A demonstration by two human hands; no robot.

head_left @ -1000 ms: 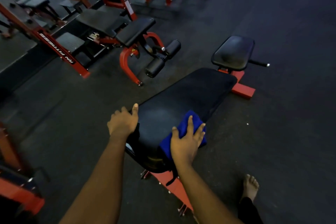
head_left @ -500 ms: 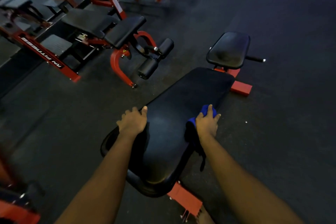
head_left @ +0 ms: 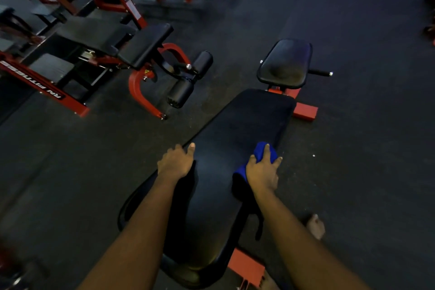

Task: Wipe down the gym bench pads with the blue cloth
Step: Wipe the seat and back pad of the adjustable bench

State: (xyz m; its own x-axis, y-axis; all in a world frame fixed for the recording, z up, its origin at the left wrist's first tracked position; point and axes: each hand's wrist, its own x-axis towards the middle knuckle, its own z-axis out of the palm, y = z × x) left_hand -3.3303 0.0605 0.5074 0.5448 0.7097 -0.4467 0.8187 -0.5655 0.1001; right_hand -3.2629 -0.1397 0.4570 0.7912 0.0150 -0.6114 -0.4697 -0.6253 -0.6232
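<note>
The right hand clutches the bunched blue cloth, pressing it onto the long back pad at the pad's 3 o'clock edge. The left hand hooks its fingers over the 9 o'clock edge, thumb lying on top, as a brace.

Wiping this close to the rim, the cloth could slide off the side and miss the padding. Leaning hard could tip the weight onto the bare foot at 5 o'clock, near the red frame. The seat pad at 12 o'clock looks smudged and could be skipped.
</note>
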